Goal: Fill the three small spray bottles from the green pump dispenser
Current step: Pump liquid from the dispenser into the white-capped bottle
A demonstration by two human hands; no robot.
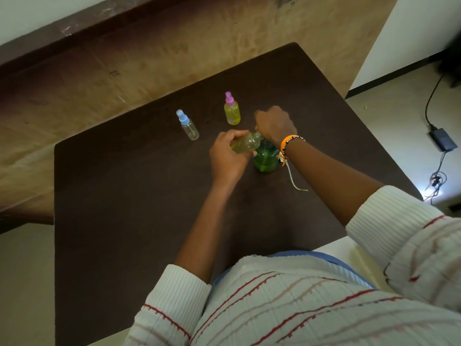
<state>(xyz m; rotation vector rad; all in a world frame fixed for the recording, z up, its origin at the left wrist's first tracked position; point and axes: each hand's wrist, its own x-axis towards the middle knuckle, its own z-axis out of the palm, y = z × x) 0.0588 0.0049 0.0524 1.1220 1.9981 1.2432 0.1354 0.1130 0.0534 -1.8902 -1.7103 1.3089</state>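
The green pump dispenser (266,159) stands on the dark brown table (124,208), its top hidden under my right hand (274,124), whose fingers curl over the pump head. My left hand (225,156) grips a small uncapped spray bottle (247,143), tilted with its mouth toward the pump and holding yellow-green liquid. A pink-capped spray bottle (232,109) full of yellow liquid stands behind. A blue-capped spray bottle (187,126), clear and looking empty, stands to the left.
A tan floor and a dark baseboard (74,28) lie beyond the table's far edge. At the right a black cable and power adapter (442,142) lie on the floor. An orange bracelet with a trailing cord hangs from my right wrist.
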